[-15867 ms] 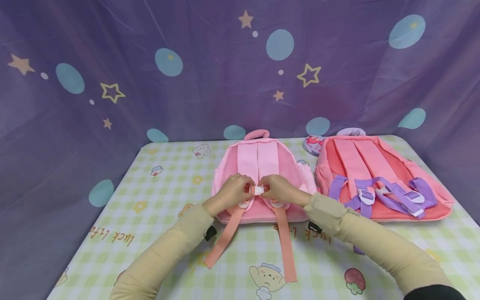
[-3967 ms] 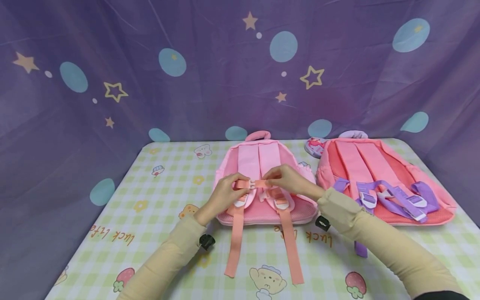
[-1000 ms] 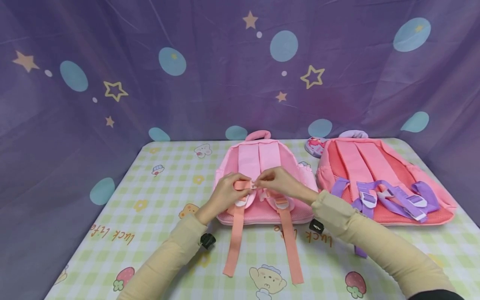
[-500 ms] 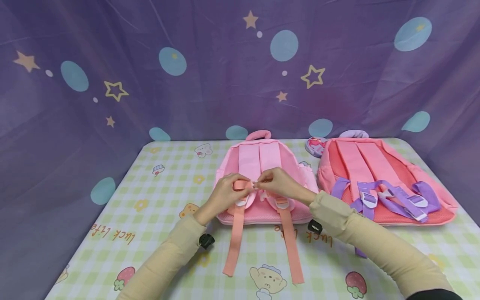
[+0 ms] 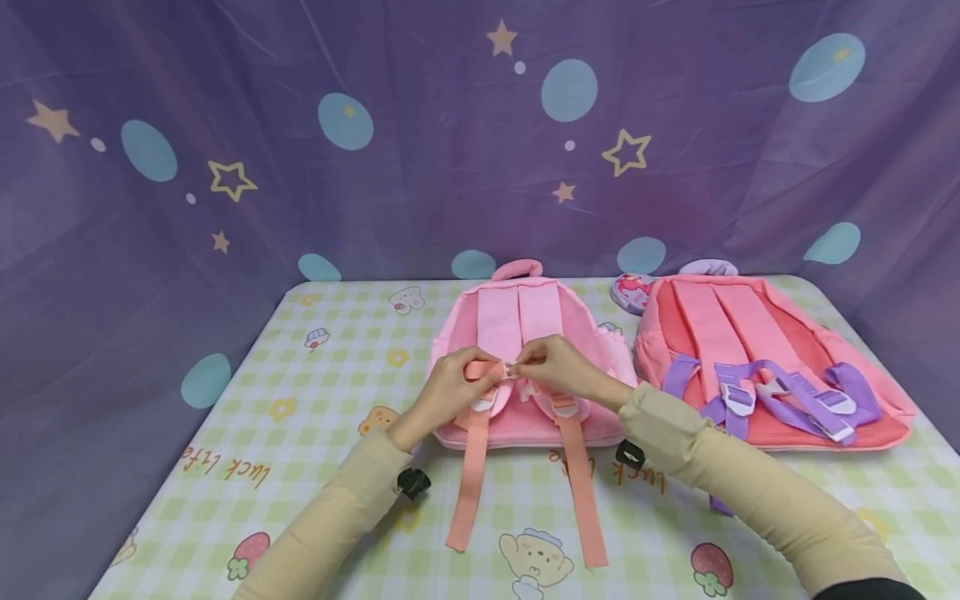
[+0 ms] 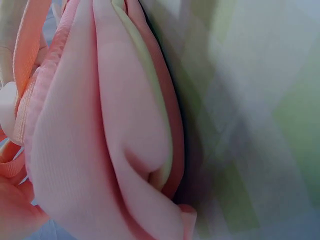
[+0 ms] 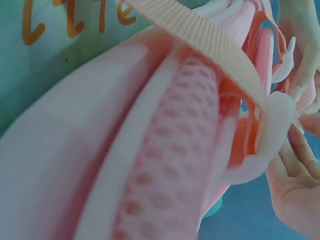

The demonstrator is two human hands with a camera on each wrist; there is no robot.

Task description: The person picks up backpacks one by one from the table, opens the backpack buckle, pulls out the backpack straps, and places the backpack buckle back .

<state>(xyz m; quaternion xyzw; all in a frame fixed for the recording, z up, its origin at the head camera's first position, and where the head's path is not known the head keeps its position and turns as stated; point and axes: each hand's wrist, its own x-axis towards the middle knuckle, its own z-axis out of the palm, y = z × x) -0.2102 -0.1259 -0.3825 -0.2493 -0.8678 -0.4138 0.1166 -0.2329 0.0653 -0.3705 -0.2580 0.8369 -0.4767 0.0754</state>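
Observation:
A light pink backpack (image 5: 498, 321) lies back side up in the middle of the table. My left hand (image 5: 448, 387) pinches the orange chest strap (image 5: 483, 369) near its white buckle (image 5: 508, 371). Close on the other side, my right hand (image 5: 558, 365) pinches at the buckle, and its fingertips hide most of that end. Whether the buckle's halves are joined, I cannot tell. In the right wrist view a white strap adjuster (image 7: 272, 135) hangs in front of the fingers of my right hand (image 7: 295, 187). The left wrist view mostly shows the pack's pink side (image 6: 75, 115).
Two loose orange strap tails (image 5: 468, 492) trail toward the table's front. At right lies a coral backpack (image 5: 750, 333) with purple straps (image 5: 795, 387); a small round purple-edged pouch (image 5: 632, 292) is beside its top. A checked cloth (image 5: 337, 367) covers the table, with a purple curtain (image 5: 420, 183) behind.
Compared with four seconds ago, my right hand has moved left to the buckle, covering the strap section that showed there. Earlier, the white buckle showed between both hands. Over the last second, hardly anything moves.

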